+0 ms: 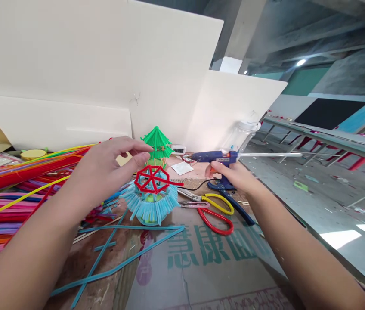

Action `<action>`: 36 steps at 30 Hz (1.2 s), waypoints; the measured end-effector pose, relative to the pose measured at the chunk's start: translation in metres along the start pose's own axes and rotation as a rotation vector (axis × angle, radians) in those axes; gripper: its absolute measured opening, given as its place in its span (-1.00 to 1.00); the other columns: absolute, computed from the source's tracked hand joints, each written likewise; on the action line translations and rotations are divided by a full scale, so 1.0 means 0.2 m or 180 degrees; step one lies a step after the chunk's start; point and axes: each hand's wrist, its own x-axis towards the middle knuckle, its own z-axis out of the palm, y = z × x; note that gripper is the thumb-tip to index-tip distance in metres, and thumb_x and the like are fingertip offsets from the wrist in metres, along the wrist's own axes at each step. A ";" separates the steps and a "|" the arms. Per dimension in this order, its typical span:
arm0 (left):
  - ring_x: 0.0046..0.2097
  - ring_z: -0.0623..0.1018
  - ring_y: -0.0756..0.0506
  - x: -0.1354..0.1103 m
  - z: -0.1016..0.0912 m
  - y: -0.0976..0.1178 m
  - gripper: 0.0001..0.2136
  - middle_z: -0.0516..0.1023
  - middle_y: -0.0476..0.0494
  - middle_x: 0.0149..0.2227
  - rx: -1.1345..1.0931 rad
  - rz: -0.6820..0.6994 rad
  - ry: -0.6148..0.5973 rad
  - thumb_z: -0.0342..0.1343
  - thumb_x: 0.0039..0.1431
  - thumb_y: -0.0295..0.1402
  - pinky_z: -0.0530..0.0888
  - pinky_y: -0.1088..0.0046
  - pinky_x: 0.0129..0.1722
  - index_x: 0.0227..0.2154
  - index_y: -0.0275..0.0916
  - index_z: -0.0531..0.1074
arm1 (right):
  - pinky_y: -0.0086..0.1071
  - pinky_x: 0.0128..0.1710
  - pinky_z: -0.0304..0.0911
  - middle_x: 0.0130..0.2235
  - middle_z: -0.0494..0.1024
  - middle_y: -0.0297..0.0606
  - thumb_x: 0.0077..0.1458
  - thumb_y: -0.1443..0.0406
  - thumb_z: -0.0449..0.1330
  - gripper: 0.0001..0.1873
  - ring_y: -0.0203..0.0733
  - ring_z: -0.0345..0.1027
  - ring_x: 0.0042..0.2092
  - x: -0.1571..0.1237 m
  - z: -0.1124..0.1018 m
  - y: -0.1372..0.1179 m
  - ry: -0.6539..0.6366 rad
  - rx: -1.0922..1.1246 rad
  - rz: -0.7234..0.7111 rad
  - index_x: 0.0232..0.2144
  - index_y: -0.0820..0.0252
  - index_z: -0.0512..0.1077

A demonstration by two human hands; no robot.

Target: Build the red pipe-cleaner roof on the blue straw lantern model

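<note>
My right hand (233, 173) is wrapped round the handle of a blue hot glue gun (210, 156). A long clear glue stick (271, 154) sticks out of its back, and its nozzle points left. My left hand (114, 168) is stretched out with thumb and index fingertips slightly apart, nothing visible between them. Just right of and below those fingertips is a red spoked pipe-cleaner frame (152, 179), with a short tail to the right. It sits over a light blue fringed pipe-cleaner skirt (150, 206). Directly behind stands a green tiered pipe-cleaner roof (156, 140).
Bundles of coloured pipe cleaners (1, 206) lie left. Blue strips (118, 267) cross the front. Red-handled scissors (216, 224), yellow-handled pliers (221, 202) and pink snips (195, 204) lie right of the model. A clear bottle (240, 137) and white boards (88, 64) stand behind.
</note>
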 end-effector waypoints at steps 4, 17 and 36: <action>0.11 0.48 -0.28 -0.01 -0.01 -0.08 -0.48 0.50 -0.14 0.13 0.0287 0.0186 -0.0356 0.13 0.14 0.05 0.42 0.17 0.09 0.10 -0.08 0.42 | -0.31 -0.16 0.36 -0.13 0.62 -0.13 0.11 -0.04 0.21 -0.51 -0.12 0.46 -0.17 0.20 0.06 0.18 0.0528 0.0174 0.0382 -0.16 0.26 0.54; 0.31 0.26 -0.33 -0.08 0.11 -0.16 -0.22 0.29 -0.22 0.29 0.0462 0.0532 -0.0996 0.14 0.04 0.20 0.23 0.04 0.27 0.27 -0.08 0.21 | -0.26 -0.18 0.42 -0.24 0.55 -0.25 0.24 0.18 0.21 -0.75 -0.25 0.46 -0.24 0.42 0.26 0.46 0.0511 -0.0731 0.1121 -0.23 0.30 0.47; 0.35 0.19 -0.35 -0.08 0.14 -0.15 -0.13 0.18 -0.33 0.35 0.0435 0.0673 -0.0905 0.15 0.04 0.19 0.18 0.01 0.30 0.30 -0.24 0.15 | -0.21 -0.03 0.35 -0.11 0.59 -0.12 0.23 0.12 0.11 -0.70 -0.11 0.47 -0.08 -0.36 0.41 -0.17 0.1172 -0.0297 -0.0266 -0.13 0.20 0.44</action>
